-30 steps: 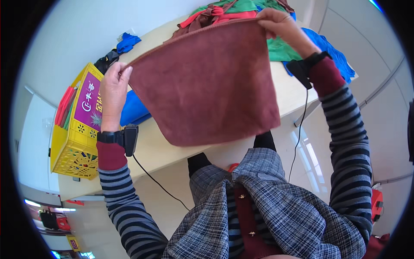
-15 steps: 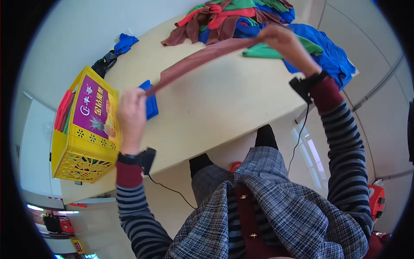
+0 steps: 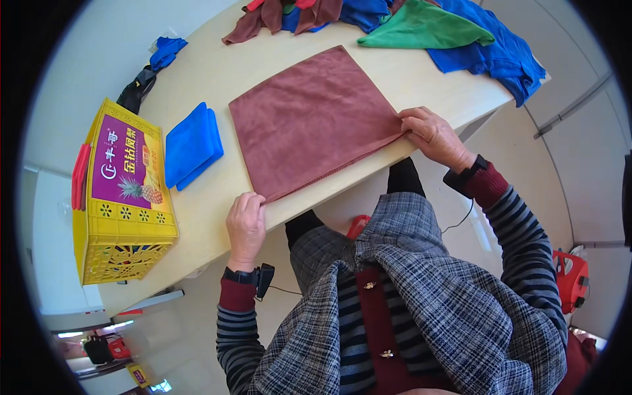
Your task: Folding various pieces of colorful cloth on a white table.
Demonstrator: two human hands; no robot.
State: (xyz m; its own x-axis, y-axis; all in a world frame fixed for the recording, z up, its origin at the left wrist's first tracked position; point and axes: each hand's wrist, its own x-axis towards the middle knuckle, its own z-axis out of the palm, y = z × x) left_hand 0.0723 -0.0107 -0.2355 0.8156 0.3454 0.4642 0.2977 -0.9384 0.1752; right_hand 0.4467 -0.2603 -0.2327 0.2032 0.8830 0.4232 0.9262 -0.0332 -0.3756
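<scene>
A brown cloth lies spread nearly flat on the light wooden table, its near edge close to the table's front edge. My left hand pinches the near left corner. At the near right corner, my right hand grips the same cloth between thumb and fingers. Just left of it sits a folded blue cloth. Along the near edge the brown cloth seems to show more than one layer.
To the left stands a yellow plastic crate with folded cloths in it. At the far side lie a green cloth and blue cloths in a loose heap. A dark strapped item lies behind the crate.
Both hands have come down and nearer me, laying the brown cloth from the air onto the table. The folded blue cloth, partly hidden before, now shows fully.
</scene>
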